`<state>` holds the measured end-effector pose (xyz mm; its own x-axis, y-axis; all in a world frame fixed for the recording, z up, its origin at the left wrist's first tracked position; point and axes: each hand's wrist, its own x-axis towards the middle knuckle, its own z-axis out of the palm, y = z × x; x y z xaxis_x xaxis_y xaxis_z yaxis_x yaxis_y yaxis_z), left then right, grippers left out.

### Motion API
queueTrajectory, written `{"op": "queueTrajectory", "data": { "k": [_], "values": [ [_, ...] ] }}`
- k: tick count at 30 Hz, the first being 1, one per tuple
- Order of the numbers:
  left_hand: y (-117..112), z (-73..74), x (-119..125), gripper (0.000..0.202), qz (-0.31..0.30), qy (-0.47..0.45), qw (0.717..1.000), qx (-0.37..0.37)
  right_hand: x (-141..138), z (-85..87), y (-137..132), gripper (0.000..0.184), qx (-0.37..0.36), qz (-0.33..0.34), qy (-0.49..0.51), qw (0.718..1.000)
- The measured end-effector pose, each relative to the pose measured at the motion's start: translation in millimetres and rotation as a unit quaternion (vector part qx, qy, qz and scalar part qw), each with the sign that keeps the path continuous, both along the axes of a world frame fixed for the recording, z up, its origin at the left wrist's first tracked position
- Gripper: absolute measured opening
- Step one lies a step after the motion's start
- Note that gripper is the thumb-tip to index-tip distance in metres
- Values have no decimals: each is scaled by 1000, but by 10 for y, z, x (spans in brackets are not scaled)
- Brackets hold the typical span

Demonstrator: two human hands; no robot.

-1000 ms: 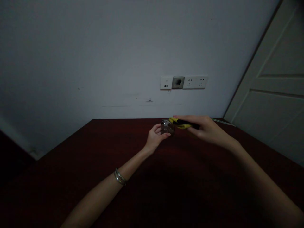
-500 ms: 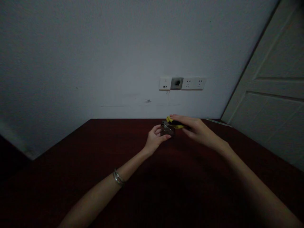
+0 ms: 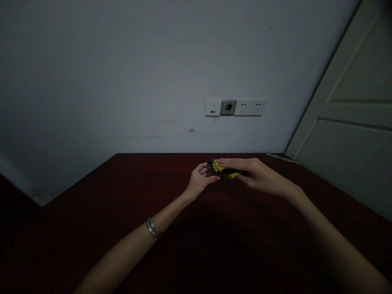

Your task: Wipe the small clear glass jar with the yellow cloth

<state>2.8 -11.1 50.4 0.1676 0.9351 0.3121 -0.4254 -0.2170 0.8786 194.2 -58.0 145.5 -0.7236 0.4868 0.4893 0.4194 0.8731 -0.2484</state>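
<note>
Over the far part of the dark red table, my left hand is closed around a small, dark, see-through, glass-like container, fingers behind it and thumb in front. From the right, my right hand grips a yellow-and-black thing between its fingers and thumb. That thing lies against the container's right side and covers much of it. Dim light hides its exact kind. The fingers of my right hand are stretched along its upper side.
The dark red tabletop runs back to a pale wall. White sockets and a grey switch plate are set in the wall. A panelled door stands at the right, with a thin strip by the table's back right corner.
My right hand has moved slightly down with the yellow-and-black thing, which now covers more of the container. My left hand has stayed almost in place.
</note>
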Motion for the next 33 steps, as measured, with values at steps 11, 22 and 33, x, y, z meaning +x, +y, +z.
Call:
{"op": "queueTrajectory", "data": {
  "k": [11,22,33],
  "values": [
    [22,-16,-16,57,4,-4,1000,-11,-11,0,5,53,-37,-60,89,994],
    [-50,5,17,55,-3,-1,1000,-25,-61,-88,70,58,-32,-87,109,990],
    [-51,23,-8,52,6,1,1000,-21,-129,-202,129,39,35,-94,108,989]
  ]
}}
